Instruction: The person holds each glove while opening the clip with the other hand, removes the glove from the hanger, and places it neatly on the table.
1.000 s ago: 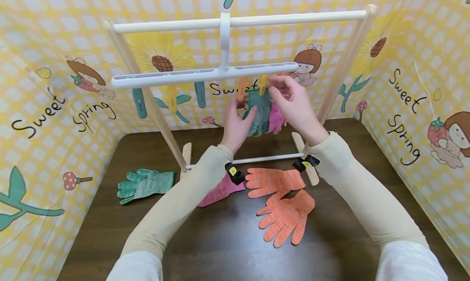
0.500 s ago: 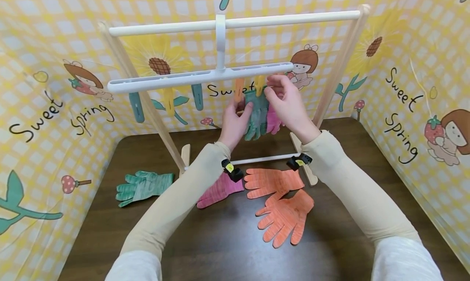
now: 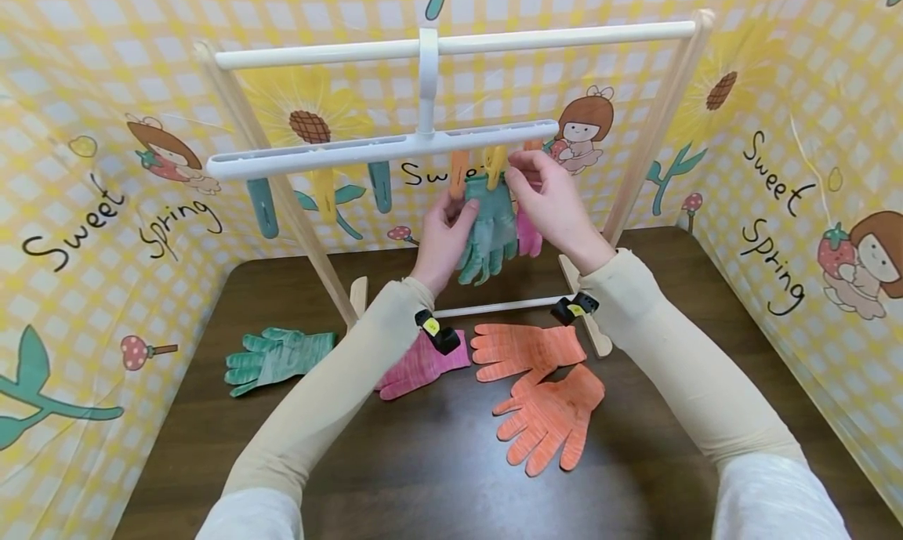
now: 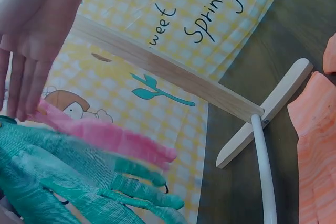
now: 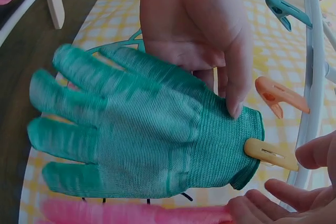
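Note:
A green knit glove (image 3: pixel 490 230) hangs fingers down below the white hanger (image 3: pixel 310 153), its cuff caught in a yellow clip (image 5: pixel 270 153). My left hand (image 3: pixel 441 238) pinches the side of that cuff, thumb in front, as the right wrist view shows. My right hand (image 3: pixel 553 199) is on the other side, fingers relaxed and apart, the thumb right at the clip's upper end. Behind the green glove hangs a pink glove (image 3: pixel 527 233), partly covered by the green one and my right hand. An orange clip (image 5: pixel 281 95) dangles beside my left hand, holding nothing.
A wooden stand with a white top rod (image 3: pixel 564 37) carries the hanger. More clips, including a teal clip (image 3: pixel 379 186), hang to the left. On the dark table (image 3: pixel 423 469) lie another green glove (image 3: pixel 282 358), a pink glove (image 3: pixel 423 364) and two overlapping orange gloves (image 3: pixel 550 418).
The hanging green glove has swung left and turned flatter toward the head camera, and my left hand has shifted slightly left with it. My right hand stays beside the yellow clip.

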{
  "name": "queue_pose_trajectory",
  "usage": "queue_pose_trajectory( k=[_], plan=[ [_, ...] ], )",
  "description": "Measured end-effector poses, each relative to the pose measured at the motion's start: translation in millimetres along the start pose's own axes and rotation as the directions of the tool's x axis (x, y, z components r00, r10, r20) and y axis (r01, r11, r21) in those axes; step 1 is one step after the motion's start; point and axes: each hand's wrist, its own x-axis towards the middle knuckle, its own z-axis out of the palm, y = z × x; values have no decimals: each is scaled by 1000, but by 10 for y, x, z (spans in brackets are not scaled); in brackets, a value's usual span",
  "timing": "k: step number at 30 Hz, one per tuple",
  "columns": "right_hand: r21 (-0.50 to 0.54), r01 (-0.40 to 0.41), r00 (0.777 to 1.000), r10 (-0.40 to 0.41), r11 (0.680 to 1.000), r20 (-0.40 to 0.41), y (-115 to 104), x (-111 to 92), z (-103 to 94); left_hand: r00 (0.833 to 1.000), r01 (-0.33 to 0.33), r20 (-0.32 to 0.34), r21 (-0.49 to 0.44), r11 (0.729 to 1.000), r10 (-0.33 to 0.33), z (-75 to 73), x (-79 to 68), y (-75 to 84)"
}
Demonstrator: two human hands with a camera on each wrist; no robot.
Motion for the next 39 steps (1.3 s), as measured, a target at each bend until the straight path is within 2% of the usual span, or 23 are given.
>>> queue_pose_trajectory(
  k=[8, 14, 21, 27, 31, 34, 38, 39],
  plan=[
    [-35, -20, 1000, 20, 999, 22, -33, 19, -9, 1000, 8, 6, -3, 1000, -8, -28, -12, 33],
    [-49, -22, 999, 24, 999, 31, -71, 54, 11, 998, 44, 36, -67, 997, -42, -62, -51, 27],
    [81, -140, 990, 138, 987, 20, -133, 66, 48, 996, 83, 45, -162, 983, -77, -75, -85, 41],
    [178, -172, 985, 172, 969, 14, -105, 66, 103, 995, 94, 45, -201, 975, -86, -68, -110, 57],
    [312, -188, 982, 185, 931, 39, -34, 63, 127, 993, 106, 63, -201, 974, -95, -71, -123, 56],
    [426, -208, 978, 197, 880, 70, 3, 70, 139, 992, 114, 75, -201, 973, -101, -83, -129, 48],
    [497, -228, 973, 216, 837, 82, 4, 77, 147, 992, 112, 74, -194, 975, -100, -91, -127, 41],
    [496, -224, 974, 213, 839, 80, 3, 76, 146, 992, 111, 73, -191, 975, -99, -89, -126, 41]
  ],
)
